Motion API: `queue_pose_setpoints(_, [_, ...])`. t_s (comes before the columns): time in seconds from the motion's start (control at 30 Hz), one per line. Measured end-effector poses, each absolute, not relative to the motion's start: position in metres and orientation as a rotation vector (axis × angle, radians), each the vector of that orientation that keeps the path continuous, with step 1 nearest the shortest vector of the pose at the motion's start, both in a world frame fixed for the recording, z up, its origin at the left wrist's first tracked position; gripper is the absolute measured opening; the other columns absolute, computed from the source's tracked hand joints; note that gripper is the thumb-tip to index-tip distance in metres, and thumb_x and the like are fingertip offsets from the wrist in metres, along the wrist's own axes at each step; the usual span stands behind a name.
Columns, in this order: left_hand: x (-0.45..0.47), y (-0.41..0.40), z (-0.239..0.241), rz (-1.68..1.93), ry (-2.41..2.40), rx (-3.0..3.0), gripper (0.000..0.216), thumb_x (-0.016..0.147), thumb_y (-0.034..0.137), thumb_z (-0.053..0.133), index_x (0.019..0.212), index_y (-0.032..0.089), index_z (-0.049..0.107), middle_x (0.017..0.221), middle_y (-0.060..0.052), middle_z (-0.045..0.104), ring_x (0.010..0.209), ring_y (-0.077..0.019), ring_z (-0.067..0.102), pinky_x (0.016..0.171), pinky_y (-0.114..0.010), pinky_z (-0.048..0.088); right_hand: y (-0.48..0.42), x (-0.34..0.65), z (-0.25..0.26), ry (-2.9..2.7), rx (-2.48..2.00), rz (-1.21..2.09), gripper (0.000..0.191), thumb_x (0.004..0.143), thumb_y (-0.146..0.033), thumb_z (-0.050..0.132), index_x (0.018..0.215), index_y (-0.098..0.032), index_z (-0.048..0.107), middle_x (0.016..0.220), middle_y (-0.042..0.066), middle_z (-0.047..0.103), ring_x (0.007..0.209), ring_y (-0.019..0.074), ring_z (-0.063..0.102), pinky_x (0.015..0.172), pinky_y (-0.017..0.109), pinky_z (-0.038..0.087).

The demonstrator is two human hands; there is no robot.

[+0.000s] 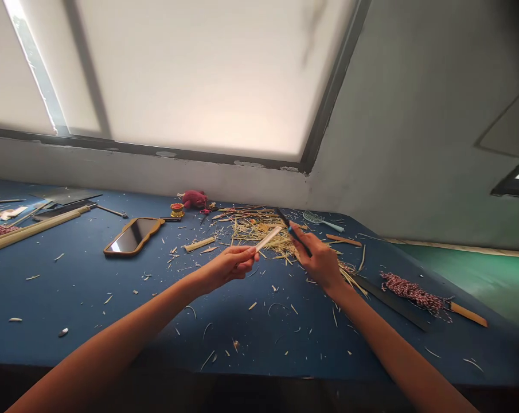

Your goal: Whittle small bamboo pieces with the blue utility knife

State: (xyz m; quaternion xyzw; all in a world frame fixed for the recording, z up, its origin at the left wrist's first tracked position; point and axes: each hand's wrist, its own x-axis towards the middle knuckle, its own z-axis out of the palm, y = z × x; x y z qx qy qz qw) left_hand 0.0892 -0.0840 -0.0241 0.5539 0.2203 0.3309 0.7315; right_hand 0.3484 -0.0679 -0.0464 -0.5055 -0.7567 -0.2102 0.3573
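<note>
Head view: left hand [229, 265] pinches a pale flat bamboo strip [268, 238]; right hand [317, 258] grips a dark-bladed knife [287, 222] over the blue tabletop [91, 287].

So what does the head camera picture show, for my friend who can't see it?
A person's left hand pinches a pale strip and the right hand grips a dark tool over a blue table littered with straw-like shavings. A framed mirror lies to the left, red-and-white twine to the right.

Both bare arms reach forward and converge, our left hand [231, 265] pinched shut at the fingertips, our right hand [318, 259] just beside it, fingers curled tight, knuckles toward us.
</note>
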Motion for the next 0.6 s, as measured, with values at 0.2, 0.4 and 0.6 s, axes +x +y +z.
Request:
queue_pose_setpoints(0.2, [0.088,-0.082,-0.022,0.868,0.544,1.160,0.023,0.089,0.038,0.051,0.085,0.015,0.052,0.056,0.007,0.028,0.045,-0.0043,0.014,0.041,-0.019,0.012,-0.072,0.359,-0.042,-1.905,-1.159,-0.438,0.049,0.096,-0.033,0.039,0.143,-0.021,0.035,0.102,0.011,0.065,0.069,0.0154,0.060,0.060,0.025,0.045])
queue_pose_setpoints(0.4, [0.087,-0.080,-0.026,0.852,0.529,1.161,0.024,0.090,0.039,0.050,0.085,0.016,0.052,0.055,0.008,0.026,0.044,-0.0046,0.013,0.040,-0.018,0.013,-0.083,0.329,-0.053,-2.261,-0.948,-0.600,0.048,0.094,-0.025,0.043,0.142,-0.026,0.035,0.093,0.005,0.063,0.068,0.0106,0.057,0.057,0.021,0.040])
queue_pose_setpoints(0.6, [0.089,-0.082,-0.027,0.815,0.471,1.170,0.023,0.089,0.038,0.051,0.084,0.016,0.052,0.053,0.009,0.023,0.044,-0.0048,0.011,0.038,-0.017,0.012,-0.079,0.333,-0.054,-2.256,-0.948,-0.758,0.049,0.094,-0.024,0.046,0.141,-0.028,0.034,0.087,0.003,0.060,0.062,0.0090,0.052,0.052,0.022,0.033])
